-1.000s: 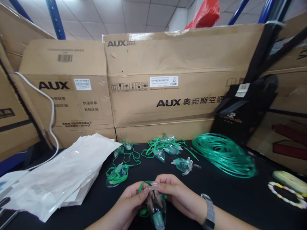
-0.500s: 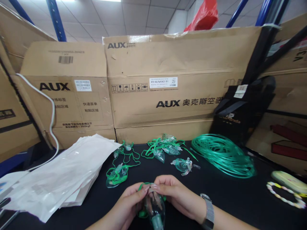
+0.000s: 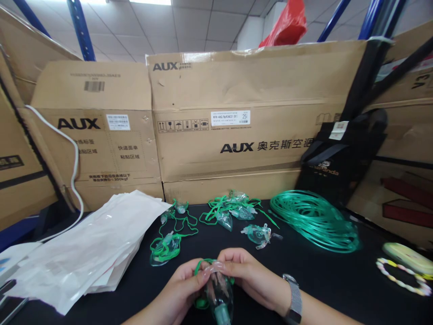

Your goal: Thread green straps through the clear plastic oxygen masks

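Near the bottom middle of the head view, a clear oxygen mask (image 3: pixel 219 291) with a green strap is held between both hands. My left hand (image 3: pixel 189 282) grips its upper edge from the left, with the strap looping by the fingers. Opposite it, my right hand (image 3: pixel 241 273) pinches the same edge, the two thumbs meeting there. The mask's green connector (image 3: pixel 222 313) points down toward me. Beyond the hands lie another mask with a green strap (image 3: pixel 165 248), a strapless-looking mask (image 3: pixel 259 234) and a cluster of masks (image 3: pixel 233 211).
Coiled green tubing (image 3: pixel 314 221) lies at the back right. White plastic bags (image 3: pixel 88 239) are stacked on the left. A bead bracelet (image 3: pixel 402 276) and a pale yellow case (image 3: pixel 407 256) sit at the right. Cardboard boxes (image 3: pixel 257 167) and a black bag (image 3: pixel 333 162) stand behind.
My two thumbs have drawn closer together on the mask's upper edge. The mask stays in place, and the things on the table have not moved.
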